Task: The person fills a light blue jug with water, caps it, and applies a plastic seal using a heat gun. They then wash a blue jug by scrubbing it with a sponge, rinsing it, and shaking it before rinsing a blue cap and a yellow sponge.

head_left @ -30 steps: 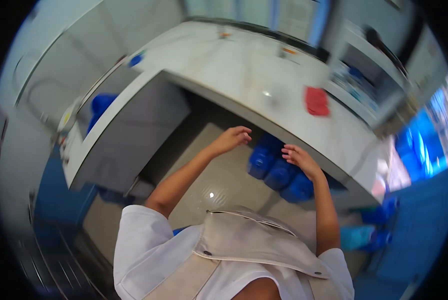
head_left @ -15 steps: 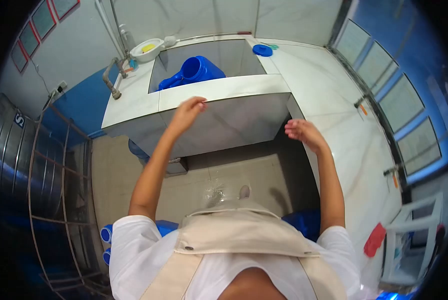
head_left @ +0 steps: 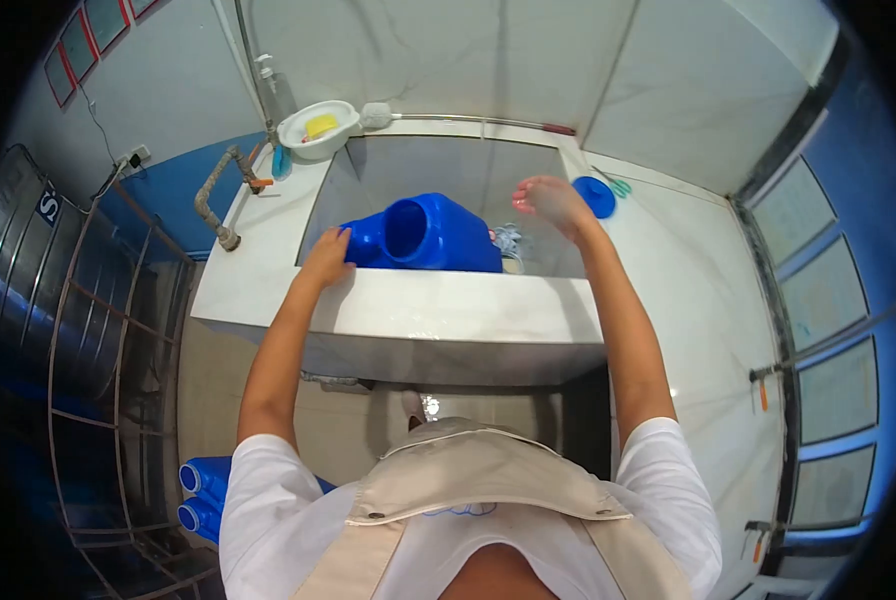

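Note:
A blue plastic water jug [head_left: 458,235] lies on its side in the sink, its wide round mouth facing me. My left hand [head_left: 325,258] is at the jug's left end, by the sink's front rim, with fingers and thumb around that end. Above the right part of the sink, my right hand [head_left: 556,207] is held in the air with its fingers loosely apart and nothing in them. Just beyond it, a round blue lid [head_left: 594,197] lies on the counter. A pale bluish bunched item [head_left: 509,240] shows behind the jug, partly hidden.
A white basin [head_left: 313,143] with a yellow sponge stands at the sink's back left corner, near pipe taps [head_left: 218,195]. A long-handled brush [head_left: 468,121] lies along the back ledge. Green scissors [head_left: 618,186] lie by the lid. More blue jugs [head_left: 203,495] rest on the floor.
I have moved closer to the sink. My left hand has reached forward to the jug's left end, and my right hand has moved forward over the sink.

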The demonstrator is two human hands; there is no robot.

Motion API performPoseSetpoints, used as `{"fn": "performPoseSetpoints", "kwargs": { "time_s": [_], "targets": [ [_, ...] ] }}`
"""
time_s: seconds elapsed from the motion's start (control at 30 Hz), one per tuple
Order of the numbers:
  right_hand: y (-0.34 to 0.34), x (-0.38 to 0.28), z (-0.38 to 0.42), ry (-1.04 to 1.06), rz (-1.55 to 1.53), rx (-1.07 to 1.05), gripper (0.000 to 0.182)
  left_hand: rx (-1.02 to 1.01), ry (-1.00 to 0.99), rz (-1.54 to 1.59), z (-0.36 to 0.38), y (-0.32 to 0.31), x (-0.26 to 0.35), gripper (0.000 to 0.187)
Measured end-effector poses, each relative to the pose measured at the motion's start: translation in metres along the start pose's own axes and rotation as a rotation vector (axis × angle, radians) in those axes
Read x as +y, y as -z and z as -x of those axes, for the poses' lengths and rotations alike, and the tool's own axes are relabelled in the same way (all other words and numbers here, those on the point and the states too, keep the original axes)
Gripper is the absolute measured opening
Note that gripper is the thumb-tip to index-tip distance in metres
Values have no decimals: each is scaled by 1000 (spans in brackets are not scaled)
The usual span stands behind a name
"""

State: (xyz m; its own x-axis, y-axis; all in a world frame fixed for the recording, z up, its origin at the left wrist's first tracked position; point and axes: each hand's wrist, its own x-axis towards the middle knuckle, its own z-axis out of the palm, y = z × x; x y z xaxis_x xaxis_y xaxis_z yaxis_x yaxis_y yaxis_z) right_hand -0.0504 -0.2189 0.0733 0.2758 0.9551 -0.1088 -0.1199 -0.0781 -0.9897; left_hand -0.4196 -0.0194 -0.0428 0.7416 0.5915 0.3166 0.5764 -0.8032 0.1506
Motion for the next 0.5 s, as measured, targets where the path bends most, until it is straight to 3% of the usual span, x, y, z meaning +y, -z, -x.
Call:
{"fn": "performPoseSetpoints", "kwargs": {
  "time_s": [0.13,0.17,0.27,0.33,0.5],
  "targets": [
    [-10,-31,-80,67,25,99,20,-507,-100,-40,-53,-36,-34,62],
    [-8,-35,-102,59,41,138,20,-396,-108,57,-56,-41,-40,57],
    [3,-32,-176,47,28,199,20,-373,-5,257,-97,-23,-29,54],
    [9,-39,-218,34,8,219,20,-208,-69,387,-139,-24,0,51],
    [0,-60,-266,-112,95,209,16,-206,-28,333,-262,-38,77,45]
  ]
}}
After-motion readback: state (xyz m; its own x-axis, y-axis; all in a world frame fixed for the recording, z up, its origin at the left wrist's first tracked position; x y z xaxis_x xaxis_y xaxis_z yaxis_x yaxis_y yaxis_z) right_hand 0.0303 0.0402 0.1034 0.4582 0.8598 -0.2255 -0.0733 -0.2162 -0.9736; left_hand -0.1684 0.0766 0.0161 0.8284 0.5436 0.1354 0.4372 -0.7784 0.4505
